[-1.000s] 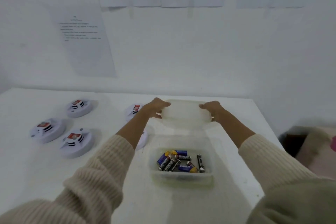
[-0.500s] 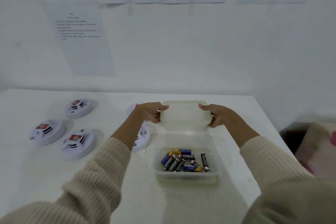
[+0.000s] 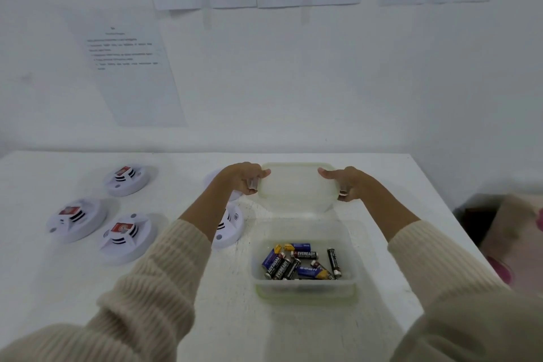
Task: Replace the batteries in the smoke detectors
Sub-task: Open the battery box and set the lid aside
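Note:
A translucent plastic lid [image 3: 296, 185] is held up over the table, beyond an open plastic box [image 3: 304, 288] that holds several batteries [image 3: 299, 263]. My left hand [image 3: 245, 178] grips the lid's left edge and my right hand [image 3: 345, 182] grips its right edge. Three white smoke detectors lie at the left: one at the back [image 3: 127, 179], one further left [image 3: 77, 219], one nearer [image 3: 125, 236]. Another detector [image 3: 230, 229] is partly hidden under my left forearm, and a further one behind my left hand is mostly hidden.
The white table [image 3: 58, 288] ends at a white wall with printed sheets [image 3: 129, 67] taped to it. Off the table's right edge lie a dark shape and pinkish fabric [image 3: 517, 232].
Both hands have drawn the lid slightly toward me and tipped it; the view has shifted a little so the box sits further right.

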